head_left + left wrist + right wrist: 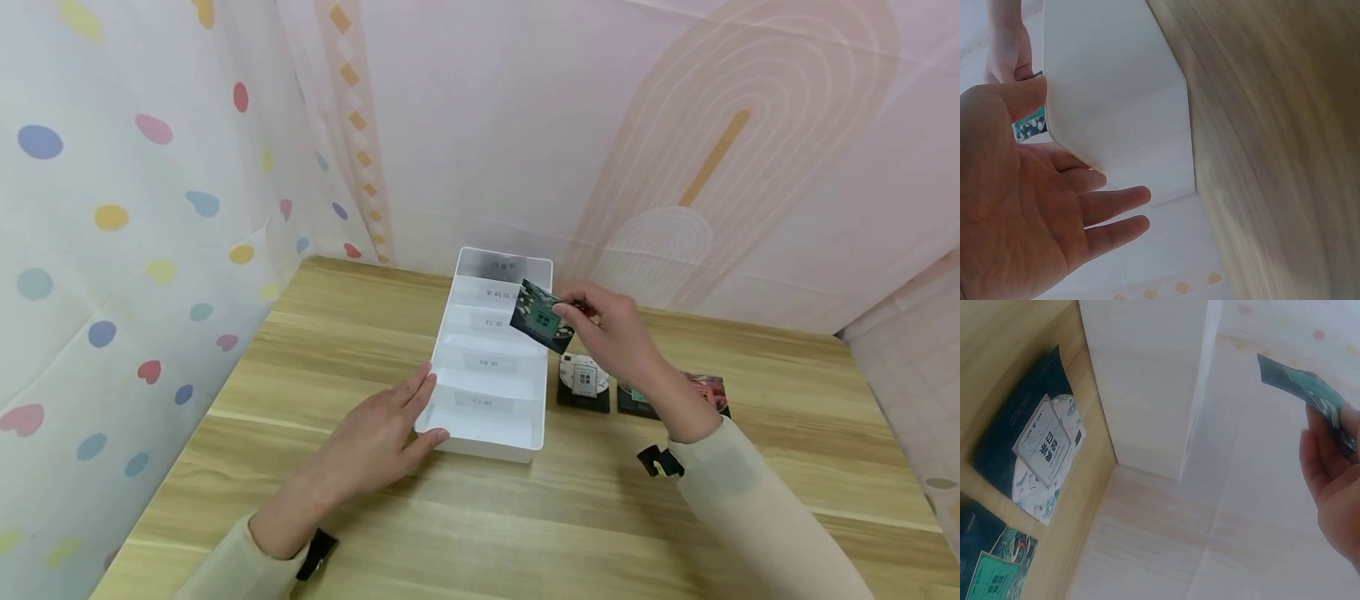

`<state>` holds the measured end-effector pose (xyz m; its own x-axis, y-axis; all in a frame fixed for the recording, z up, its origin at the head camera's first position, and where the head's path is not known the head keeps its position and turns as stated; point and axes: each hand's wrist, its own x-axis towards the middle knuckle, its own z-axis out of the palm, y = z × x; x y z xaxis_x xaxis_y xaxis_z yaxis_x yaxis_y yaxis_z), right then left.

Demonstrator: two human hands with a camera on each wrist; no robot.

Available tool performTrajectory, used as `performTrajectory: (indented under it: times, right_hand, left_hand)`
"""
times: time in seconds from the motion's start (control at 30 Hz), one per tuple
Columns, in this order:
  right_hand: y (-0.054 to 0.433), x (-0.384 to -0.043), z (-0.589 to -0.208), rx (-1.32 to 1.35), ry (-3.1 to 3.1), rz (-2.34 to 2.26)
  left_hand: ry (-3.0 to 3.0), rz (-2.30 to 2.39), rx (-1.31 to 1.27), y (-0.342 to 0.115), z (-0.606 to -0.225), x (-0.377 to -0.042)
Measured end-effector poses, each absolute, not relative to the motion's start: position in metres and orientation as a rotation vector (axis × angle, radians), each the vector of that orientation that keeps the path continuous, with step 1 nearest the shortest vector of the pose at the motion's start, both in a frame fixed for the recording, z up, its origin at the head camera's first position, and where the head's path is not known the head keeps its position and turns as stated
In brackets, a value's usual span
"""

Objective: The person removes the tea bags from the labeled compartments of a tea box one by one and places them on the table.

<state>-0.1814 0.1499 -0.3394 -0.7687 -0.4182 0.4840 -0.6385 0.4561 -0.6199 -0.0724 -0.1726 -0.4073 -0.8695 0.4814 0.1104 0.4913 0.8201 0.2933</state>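
A white box with several labelled compartments [490, 427] stands lengthwise on the table. My left hand [375, 437] touches its near left corner; in the left wrist view the thumb [1025, 97] is at the rim and the other fingers lie fairly straight along the side. Above the box's right edge, my right hand [618, 333] pinches a dark tea sachet with a green label [542, 317] between thumb and fingers. The right wrist view shows that sachet [1300, 381] edge-on, raised off the table. Beside the box lies a white-and-dark tea sachet [584, 382].
Partly covered by my right forearm, a green-labelled sachet [636, 402] and a red-labelled sachet [708, 390] lie on the wooden table [780, 467]. Patterned curtains [480, 125] hang behind the table and along its left side.
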Motion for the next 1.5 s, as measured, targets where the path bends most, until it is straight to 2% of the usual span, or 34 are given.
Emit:
performTrajectory:
  times: [1.0,1.5]
  right_hand:
    - [0.196,-0.133,-0.353,0.81,-2.499,1.186]
    - [0.224,-0.112,-0.384,0.769,-2.572,1.126]
  left_hand:
    - [-2.968,-0.496,-0.794,-0.172,-0.407,-0.07]
    - [-2.987,-0.504,-0.791,-0.172,-0.408,-0.07]
